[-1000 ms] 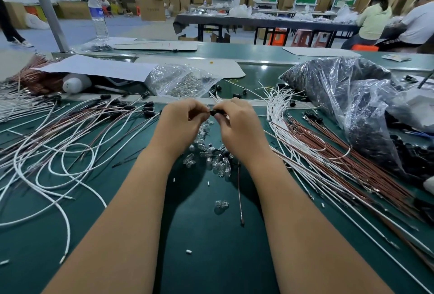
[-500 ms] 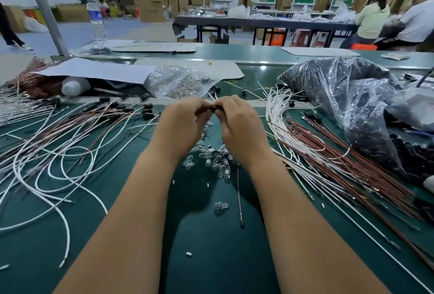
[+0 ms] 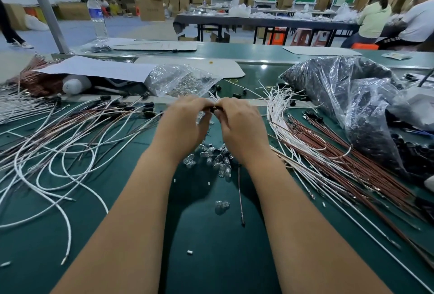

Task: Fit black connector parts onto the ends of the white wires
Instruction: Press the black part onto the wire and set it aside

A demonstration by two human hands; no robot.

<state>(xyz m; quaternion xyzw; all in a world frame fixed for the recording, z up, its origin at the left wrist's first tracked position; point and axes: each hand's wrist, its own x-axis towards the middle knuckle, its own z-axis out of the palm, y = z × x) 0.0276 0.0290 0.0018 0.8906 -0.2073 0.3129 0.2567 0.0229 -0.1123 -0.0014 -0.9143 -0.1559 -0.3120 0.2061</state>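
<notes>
With my left hand (image 3: 185,120) and right hand (image 3: 242,124) meeting fingertip to fingertip near the table's far edge, I pinched the black connector (image 3: 214,108) between them, its axis apparently crosswise, loose white wires (image 3: 273,115) just right.

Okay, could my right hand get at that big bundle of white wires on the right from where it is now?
Probably yes, once it lets go. The right hand is pinching the black connector part together with the left hand. The white wire bundle lies beside it on the green bench, uncovered, with nothing between.
</notes>
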